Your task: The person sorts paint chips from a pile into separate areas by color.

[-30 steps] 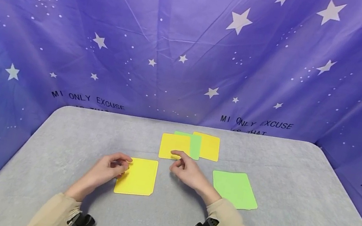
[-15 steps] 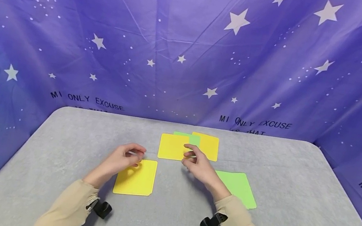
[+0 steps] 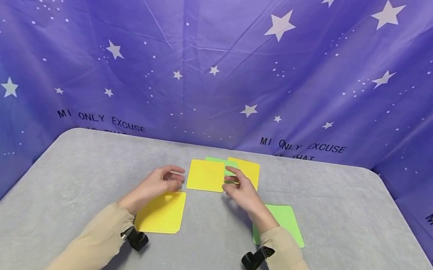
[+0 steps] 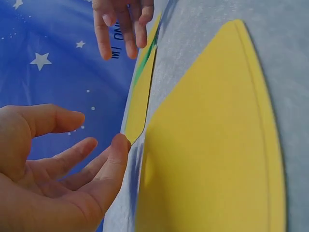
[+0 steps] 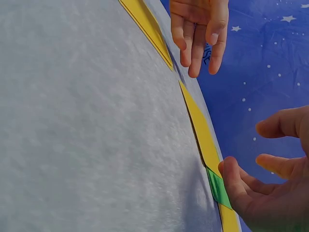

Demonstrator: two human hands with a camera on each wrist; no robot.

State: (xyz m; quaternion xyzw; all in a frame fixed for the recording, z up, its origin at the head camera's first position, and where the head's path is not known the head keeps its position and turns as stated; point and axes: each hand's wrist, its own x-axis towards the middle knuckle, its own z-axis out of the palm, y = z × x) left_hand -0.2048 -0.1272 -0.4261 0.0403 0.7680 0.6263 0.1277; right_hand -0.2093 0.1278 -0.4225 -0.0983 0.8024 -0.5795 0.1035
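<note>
Three thin sheets overlap in a row toward the back of the table: a yellow card [image 3: 206,175] in front at left, a green card [image 3: 230,176] partly covered in the middle, and another yellow card [image 3: 252,175] at right. My left hand [image 3: 157,183] is just left of the front yellow card, fingers loosely bent and holding nothing. Above the green card and the right yellow card is my right hand [image 3: 246,194], also with bent fingers and nothing in its grasp. Both wrist views show thumb and fingers apart, the left hand [image 4: 63,179] and the right hand [image 5: 270,186].
A stack of yellow cards [image 3: 161,212] lies under my left wrist, its offset edges showing in the left wrist view. Green cards [image 3: 285,222] lie at right, partly behind my right forearm. A purple star-printed curtain [image 3: 196,54] hangs behind the grey table [image 3: 193,266].
My left hand has moved right and forward, from the yellow stack to beside the front yellow card. My right hand has moved right and slightly forward, off that card. The cards stay in place.
</note>
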